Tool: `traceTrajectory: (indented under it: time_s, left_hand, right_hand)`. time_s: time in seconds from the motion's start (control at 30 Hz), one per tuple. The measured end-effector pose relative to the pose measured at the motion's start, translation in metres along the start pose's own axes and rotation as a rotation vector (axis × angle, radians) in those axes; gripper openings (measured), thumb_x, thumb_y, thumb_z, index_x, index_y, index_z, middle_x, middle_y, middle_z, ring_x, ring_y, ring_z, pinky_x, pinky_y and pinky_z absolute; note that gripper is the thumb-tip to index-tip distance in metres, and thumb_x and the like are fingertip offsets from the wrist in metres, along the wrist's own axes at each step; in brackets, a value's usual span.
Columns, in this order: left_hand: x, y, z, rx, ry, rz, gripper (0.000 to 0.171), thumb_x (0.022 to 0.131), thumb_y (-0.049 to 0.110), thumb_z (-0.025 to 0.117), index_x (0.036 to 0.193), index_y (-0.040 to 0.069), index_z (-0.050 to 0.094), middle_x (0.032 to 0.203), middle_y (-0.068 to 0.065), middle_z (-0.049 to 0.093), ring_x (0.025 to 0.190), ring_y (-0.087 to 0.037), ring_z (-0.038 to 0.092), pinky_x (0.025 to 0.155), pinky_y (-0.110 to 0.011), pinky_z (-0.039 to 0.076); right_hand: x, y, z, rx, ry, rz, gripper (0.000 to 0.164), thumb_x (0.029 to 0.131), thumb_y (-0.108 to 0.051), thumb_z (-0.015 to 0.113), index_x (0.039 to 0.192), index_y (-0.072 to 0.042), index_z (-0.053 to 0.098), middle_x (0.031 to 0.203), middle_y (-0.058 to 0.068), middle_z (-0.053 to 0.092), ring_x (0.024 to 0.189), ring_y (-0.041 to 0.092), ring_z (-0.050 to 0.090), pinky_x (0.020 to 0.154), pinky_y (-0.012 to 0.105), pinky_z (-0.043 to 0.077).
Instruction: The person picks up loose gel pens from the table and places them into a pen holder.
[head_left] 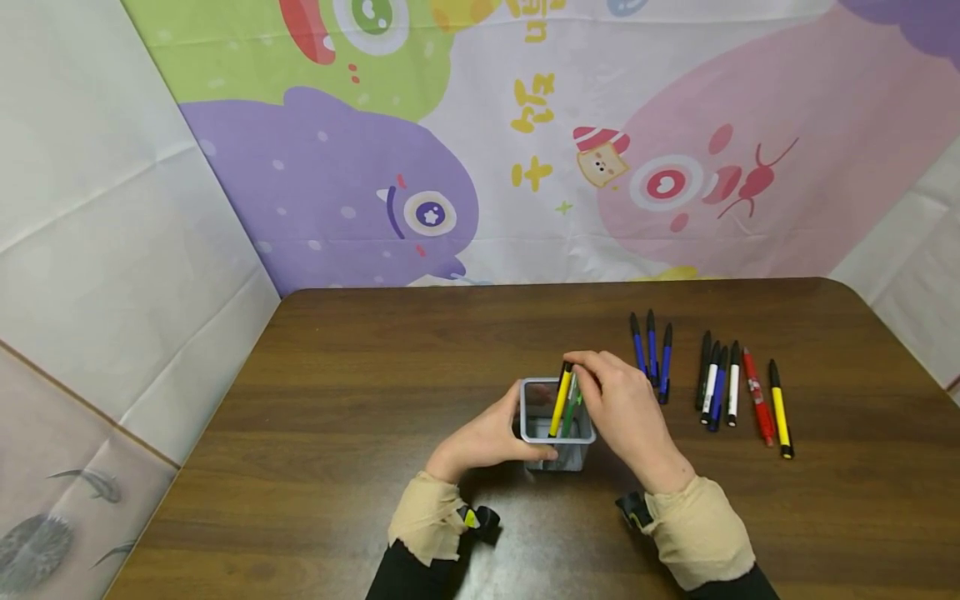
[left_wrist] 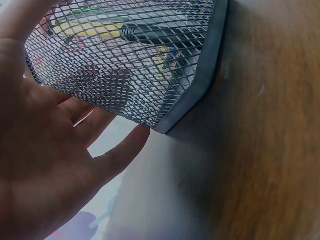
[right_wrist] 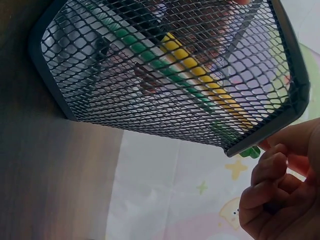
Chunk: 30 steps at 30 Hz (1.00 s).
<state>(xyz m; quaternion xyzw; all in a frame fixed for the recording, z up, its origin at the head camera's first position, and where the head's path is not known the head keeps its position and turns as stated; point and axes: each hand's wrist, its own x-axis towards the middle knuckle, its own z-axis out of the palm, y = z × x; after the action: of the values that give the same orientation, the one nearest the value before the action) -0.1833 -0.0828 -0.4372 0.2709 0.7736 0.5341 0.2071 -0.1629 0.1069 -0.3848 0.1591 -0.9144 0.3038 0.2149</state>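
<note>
A mesh pen holder (head_left: pixel 558 440) stands on the wooden table, its silvery rim facing up. My left hand (head_left: pixel 491 433) grips it from the left side, thumb along the near face. Inside lean a yellow marker (head_left: pixel 559 407) with black ends and a green pen (head_left: pixel 570 412). At the rim my right hand (head_left: pixel 626 412) pinches the top of the yellow marker. Through the mesh in the right wrist view, the yellow marker (right_wrist: pixel 195 67) and green pen (right_wrist: pixel 135 45) lie side by side. The right fingertips are partly hidden behind the holder's rim there.
To the right lie several blue pens (head_left: pixel 652 350) with black caps, a group of black, white and blue pens (head_left: pixel 711 387), a red pen (head_left: pixel 759 400) and another yellow marker (head_left: pixel 780 412). A patterned cloth (head_left: pixel 510 208) hangs behind the table (head_left: pixel 337 400).
</note>
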Motion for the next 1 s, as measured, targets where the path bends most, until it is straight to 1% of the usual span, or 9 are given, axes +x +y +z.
traceTrajectory:
  time_s: [0.2,0.53,0.7,0.83,0.93,1.0]
  left_hand:
    - [-0.0009,0.0015,0.0002,-0.017,-0.003,-0.005,0.073,0.075,0.017,0.075,0.131,0.016,0.028,0.121,-0.016,0.049,0.106,-0.029,0.052,0.091,-0.044,0.043]
    - [-0.0004,0.0017,0.0006,0.000,0.006,-0.008,0.074,0.074,0.017,0.076,0.131,0.015,0.029,0.120,-0.015,0.050,0.105,-0.028,0.053,0.091,-0.041,0.043]
    - [-0.0006,0.0015,0.0006,-0.002,0.007,-0.013,0.074,0.074,0.017,0.076,0.131,0.015,0.028,0.120,-0.015,0.050,0.106,-0.028,0.053,0.091,-0.042,0.043]
    - [-0.0012,0.0022,0.0004,0.005,0.006,-0.021,0.074,0.074,0.018,0.075,0.131,0.016,0.028,0.120,-0.015,0.050,0.105,-0.028,0.053,0.090,-0.039,0.043]
    - [-0.0010,0.0019,0.0003,0.020,0.009,-0.022,0.073,0.074,0.019,0.076,0.130,0.016,0.029,0.118,-0.015,0.051,0.103,-0.027,0.053,0.088,-0.034,0.044]
    - [-0.0009,0.0021,0.0004,0.027,0.010,-0.016,0.073,0.074,0.018,0.076,0.130,0.015,0.029,0.117,-0.015,0.051,0.102,-0.028,0.054,0.087,-0.033,0.044]
  right_hand:
    - [0.0010,0.0009,0.0011,-0.003,0.003,0.015,0.019,0.088,-0.014,0.059,0.106,-0.010,0.065,0.069,0.000,0.053,0.052,0.009,0.040,0.046,0.023,0.034]
    - [0.0006,0.0024,0.0021,-0.006,0.014,0.011,0.019,0.088,-0.014,0.059,0.105,-0.009,0.066,0.067,-0.002,0.051,0.051,0.008,0.039,0.046,0.023,0.033]
    - [0.0007,0.0033,0.0022,0.002,0.024,0.009,0.022,0.088,-0.014,0.059,0.109,-0.009,0.064,0.067,-0.002,0.050,0.051,0.008,0.039,0.046,0.023,0.033]
    - [0.0020,0.0052,0.0005,0.005,0.047,0.010,0.025,0.087,-0.014,0.059,0.111,-0.008,0.062,0.063,-0.003,0.047,0.048,0.007,0.037,0.045,0.023,0.032]
    - [0.0031,0.0074,-0.0021,0.005,0.072,0.012,0.025,0.087,-0.014,0.059,0.111,-0.007,0.061,0.061,-0.004,0.045,0.047,0.007,0.036,0.045,0.023,0.032]
    - [0.0035,0.0090,-0.0040,0.007,0.080,0.019,0.024,0.087,-0.014,0.059,0.110,-0.006,0.061,0.061,-0.004,0.045,0.047,0.007,0.036,0.046,0.023,0.031]
